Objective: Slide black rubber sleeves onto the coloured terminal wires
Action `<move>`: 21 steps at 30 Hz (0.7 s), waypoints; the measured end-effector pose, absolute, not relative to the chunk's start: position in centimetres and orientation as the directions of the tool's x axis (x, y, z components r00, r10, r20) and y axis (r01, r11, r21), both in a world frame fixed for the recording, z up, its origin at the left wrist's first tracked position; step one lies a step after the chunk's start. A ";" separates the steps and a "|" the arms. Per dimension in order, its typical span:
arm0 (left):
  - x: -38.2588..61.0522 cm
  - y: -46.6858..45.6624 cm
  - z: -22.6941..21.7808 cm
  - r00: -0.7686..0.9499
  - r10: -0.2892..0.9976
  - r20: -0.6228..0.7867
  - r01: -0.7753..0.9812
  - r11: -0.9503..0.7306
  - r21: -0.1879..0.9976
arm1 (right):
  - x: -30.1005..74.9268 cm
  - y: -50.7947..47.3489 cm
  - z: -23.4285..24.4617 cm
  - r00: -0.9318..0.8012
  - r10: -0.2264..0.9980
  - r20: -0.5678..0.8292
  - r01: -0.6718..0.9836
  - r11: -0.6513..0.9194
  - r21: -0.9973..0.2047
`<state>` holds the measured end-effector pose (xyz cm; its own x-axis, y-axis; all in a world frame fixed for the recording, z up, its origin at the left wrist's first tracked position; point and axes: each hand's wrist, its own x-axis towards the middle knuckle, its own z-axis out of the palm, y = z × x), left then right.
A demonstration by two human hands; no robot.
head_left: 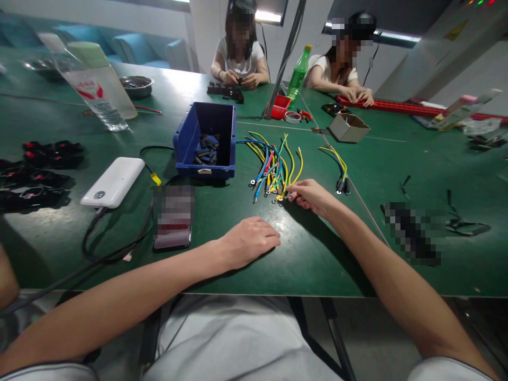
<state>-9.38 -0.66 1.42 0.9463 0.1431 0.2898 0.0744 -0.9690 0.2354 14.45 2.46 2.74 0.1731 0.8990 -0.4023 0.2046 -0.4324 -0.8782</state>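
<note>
A loose bundle of short wires [273, 164], yellow-green, blue and red with ring terminals on their ends, lies on the green table. At the near end of this bundle is my right hand [311, 196], its thumb and fingers pinched on a wire's terminal end. My left hand [252, 241] rests palm down on the tabletop, nearer to me, with its fingers curled together and nothing visible in them. To the right lie a few yellow-green wires with black sleeves [341, 172]. Left of the bundle stands a blue bin [204, 170] holding small black sleeves [207, 148].
A phone [173, 217], a white power bank [113, 181] and black cables lie at left, near black parts [35, 174]. Bottles [97, 87] stand behind. A cardboard box [349, 128] and green bottle [299, 74] are farther back. Two people [240, 58] work across the table.
</note>
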 end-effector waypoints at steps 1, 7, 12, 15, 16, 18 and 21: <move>-9.4 -0.6 1.5 0.944 0.159 0.290 0.086 -0.965 0.249 | 14.5 2.5 2.8 0.160 0.893 -0.422 0.107 -0.440 -0.891; -9.9 -0.4 1.8 0.909 0.268 0.319 0.158 -0.930 0.331 | 14.5 2.3 3.6 -0.006 0.891 -0.454 -0.357 -0.426 -0.831; -9.9 -0.3 2.0 0.855 0.374 0.359 0.199 -0.876 0.438 | 13.5 1.6 3.9 0.022 0.943 -0.333 -0.410 -0.295 -0.863; -9.7 -0.1 1.5 0.762 0.481 0.432 0.199 -0.810 0.552 | 12.7 1.2 3.7 0.101 0.968 -0.228 -0.322 -0.185 -0.929; -9.6 -0.1 1.4 0.727 0.521 0.448 0.197 -0.783 0.591 | 12.6 1.2 3.7 0.117 0.971 -0.209 -0.310 -0.164 -0.936; -9.5 0.1 1.1 0.669 0.592 0.449 0.200 -0.725 0.658 | 12.3 1.1 3.5 0.129 0.973 -0.191 -0.313 -0.143 -0.939; -9.3 0.3 1.2 0.623 0.670 0.404 0.234 -0.653 0.721 | 12.1 0.9 3.4 0.155 0.977 -0.149 -0.314 -0.095 -0.945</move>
